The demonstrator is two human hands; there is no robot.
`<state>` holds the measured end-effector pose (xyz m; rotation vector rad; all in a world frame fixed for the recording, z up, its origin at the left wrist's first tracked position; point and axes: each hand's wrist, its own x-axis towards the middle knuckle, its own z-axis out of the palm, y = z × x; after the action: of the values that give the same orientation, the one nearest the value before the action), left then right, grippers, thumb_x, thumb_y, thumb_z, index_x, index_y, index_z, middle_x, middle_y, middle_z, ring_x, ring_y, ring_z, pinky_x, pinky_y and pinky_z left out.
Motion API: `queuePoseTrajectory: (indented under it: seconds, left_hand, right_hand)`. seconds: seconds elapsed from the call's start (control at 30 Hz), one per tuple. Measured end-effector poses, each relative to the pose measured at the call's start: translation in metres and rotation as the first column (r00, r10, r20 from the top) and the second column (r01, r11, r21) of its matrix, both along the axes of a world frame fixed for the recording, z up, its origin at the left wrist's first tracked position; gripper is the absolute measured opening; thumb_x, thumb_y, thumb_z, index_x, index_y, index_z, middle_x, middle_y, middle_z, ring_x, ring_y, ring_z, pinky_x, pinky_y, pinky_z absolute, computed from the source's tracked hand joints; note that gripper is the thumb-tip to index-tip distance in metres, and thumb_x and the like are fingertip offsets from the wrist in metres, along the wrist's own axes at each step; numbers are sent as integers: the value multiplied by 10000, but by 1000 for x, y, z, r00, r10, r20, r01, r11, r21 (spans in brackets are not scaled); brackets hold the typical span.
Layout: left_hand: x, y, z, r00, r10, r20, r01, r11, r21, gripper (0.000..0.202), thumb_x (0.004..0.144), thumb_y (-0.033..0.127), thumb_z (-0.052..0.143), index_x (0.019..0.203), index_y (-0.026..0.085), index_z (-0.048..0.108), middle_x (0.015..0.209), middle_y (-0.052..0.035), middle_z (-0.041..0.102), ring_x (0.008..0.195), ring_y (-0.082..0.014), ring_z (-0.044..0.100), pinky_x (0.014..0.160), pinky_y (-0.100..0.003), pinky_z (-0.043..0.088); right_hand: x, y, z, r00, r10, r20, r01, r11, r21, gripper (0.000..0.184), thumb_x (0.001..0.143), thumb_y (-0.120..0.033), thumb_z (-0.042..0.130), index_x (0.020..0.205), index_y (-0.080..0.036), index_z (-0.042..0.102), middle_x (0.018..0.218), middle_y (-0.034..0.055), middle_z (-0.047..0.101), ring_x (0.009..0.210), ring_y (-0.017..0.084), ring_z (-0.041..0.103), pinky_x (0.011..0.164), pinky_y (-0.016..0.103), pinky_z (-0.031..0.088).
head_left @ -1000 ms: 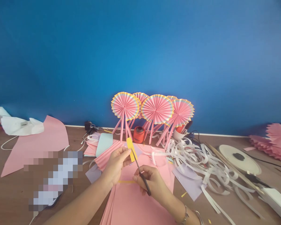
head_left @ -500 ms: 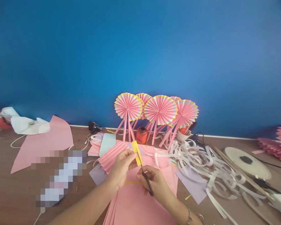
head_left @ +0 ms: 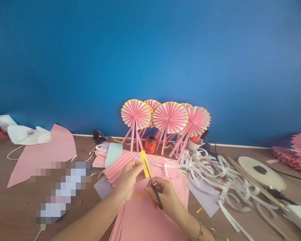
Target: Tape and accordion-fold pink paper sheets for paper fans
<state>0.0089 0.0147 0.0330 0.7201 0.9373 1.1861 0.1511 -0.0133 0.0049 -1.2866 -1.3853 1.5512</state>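
text: none legible | labels, brands, numbers, signs: none that can be read — papers and tools show plain surfaces | one patch on the left — pixelated, unreadable

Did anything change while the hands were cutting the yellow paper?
Very little. The scissors in the right hand have cut slightly farther along the yellow strip, which the left hand keeps pinching. No grip changed. The pink sheets, paper fans and white curls stayed put.
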Motion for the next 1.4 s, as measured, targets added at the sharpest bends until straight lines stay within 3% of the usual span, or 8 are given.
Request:
queuePoseTrajectory:
  seconds: [0.23, 0.43, 0.9, 1.4]
  left_hand:
    - [0, 0, -2, 1000, -11, -15, 11, 1000, -2, 301, 652, 378, 756, 645, 170, 539, 651, 5, 625, 680, -143, 628, 733, -284, 514]
    - [-4, 4, -3, 999, 35, -34, -35, 999, 1, 292, 706, 431, 708, 763, 180, 570, 751, -20, 675, 762, -178, 660, 710, -294, 520]
    - [-7, 6, -1, 996, 87, 17, -87, 996, -6, 343, 633, 439, 748, 719, 175, 547, 784, -56, 716, 793, -229, 694, 690, -306, 521]
    - [-5, 4, -8, 998, 53, 16, -54, 998, 22, 310, 681, 404, 728, 685, 185, 509, 726, -26, 684, 781, -216, 689, 730, -321, 517]
  right_hand:
    - [0, -1, 0, 1000, -9, 17, 10, 1000, -7, 296, 706, -421, 709, 682, -179, 540, 367, -80, 474, 325, 66, 395, 364, 181, 286]
    - [-1, -2, -1, 1000, 9, 20, -8, 999, -32, 296, 692, -421, 717, 695, -174, 553, 374, -78, 489, 318, 64, 400, 356, 177, 294]
    - [-1, -2, -4, 996, 76, -47, -79, 995, -65, 301, 678, -418, 727, 731, -167, 569, 422, -55, 549, 349, 84, 470, 360, 176, 318]
    - [-1, -1, -3, 999, 42, -26, -44, 998, -46, 276, 702, -409, 706, 729, -170, 570, 414, -68, 519, 349, 80, 461, 368, 181, 320]
